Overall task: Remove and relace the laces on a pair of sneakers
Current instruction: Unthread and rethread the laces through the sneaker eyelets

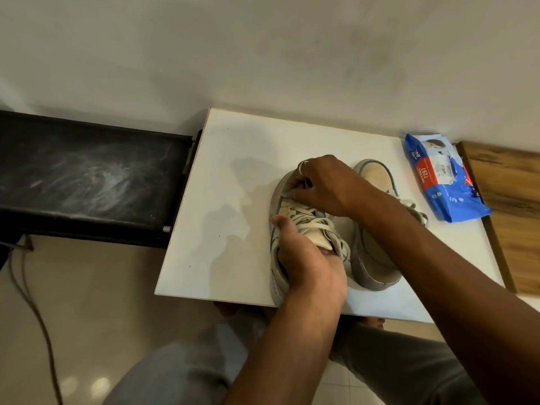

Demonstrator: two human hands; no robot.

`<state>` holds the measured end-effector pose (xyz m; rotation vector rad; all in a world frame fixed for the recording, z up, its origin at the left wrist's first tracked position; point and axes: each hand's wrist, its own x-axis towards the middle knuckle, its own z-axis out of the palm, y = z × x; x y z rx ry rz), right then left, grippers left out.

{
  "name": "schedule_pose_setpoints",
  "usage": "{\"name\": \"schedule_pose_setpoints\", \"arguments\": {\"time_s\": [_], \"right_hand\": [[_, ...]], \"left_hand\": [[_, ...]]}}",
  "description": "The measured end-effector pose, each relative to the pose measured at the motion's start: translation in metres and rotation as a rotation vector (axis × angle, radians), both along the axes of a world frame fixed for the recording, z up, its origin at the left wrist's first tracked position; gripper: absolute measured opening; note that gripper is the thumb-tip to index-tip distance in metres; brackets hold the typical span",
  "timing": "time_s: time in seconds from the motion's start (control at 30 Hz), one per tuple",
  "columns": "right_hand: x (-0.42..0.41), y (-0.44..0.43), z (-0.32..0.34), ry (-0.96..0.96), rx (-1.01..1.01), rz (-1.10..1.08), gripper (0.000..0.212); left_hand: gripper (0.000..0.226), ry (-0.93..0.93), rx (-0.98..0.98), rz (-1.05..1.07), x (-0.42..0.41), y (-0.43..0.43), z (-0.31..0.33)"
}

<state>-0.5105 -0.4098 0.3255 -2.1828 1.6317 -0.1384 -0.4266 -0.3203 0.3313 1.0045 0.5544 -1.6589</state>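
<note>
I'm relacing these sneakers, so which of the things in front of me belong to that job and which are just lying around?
Part of the job: the sneaker being worked on, gripped by the left hand; its lace, pinched by the right hand; the second sneaker beside it.

Just lying about: blue wipes packet; black bench; wooden board; floor cable.

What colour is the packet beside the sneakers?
The packet is blue with a red-and-white label; head view.

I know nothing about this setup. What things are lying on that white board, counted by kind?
Sneakers: 2 (held sneaker, free sneaker)
Blue wipes packet: 1
Total: 3
</note>
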Motion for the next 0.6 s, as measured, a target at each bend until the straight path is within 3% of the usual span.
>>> {"name": "schedule_pose_setpoints", "arguments": {"time_s": [0.1, 0.23, 0.4, 0.53, 0.6], "right_hand": [[-0.01, -0.007, 0.006, 0.06, 0.103, -0.004, 0.012], [-0.015, -0.009, -0.003, 0.16, -0.139, -0.203, 0.016], [-0.008, -0.007, 0.002, 0.064, 0.068, -0.035, 0.017], [-0.019, -0.01, -0.004, 0.138, -0.128, -0.207, 0.013], [-0.015, -0.009, -0.005, 0.111, -0.071, -0.157, 0.011]], "left_hand": [[0.04, 0.009, -0.015, -0.005, 0.0, 0.0, 0.001], [0.04, 0.001, -0.007, -0.002, 0.0, 0.0, 0.0], [0.042, 0.0, -0.034, 0.001, 0.0, 0.001, -0.001], [0.042, 0.002, -0.031, 0.003, 0.0, 0.0, -0.002], [0.042, 0.004, -0.024, -0.004, 0.001, 0.0, 0.0]]}}
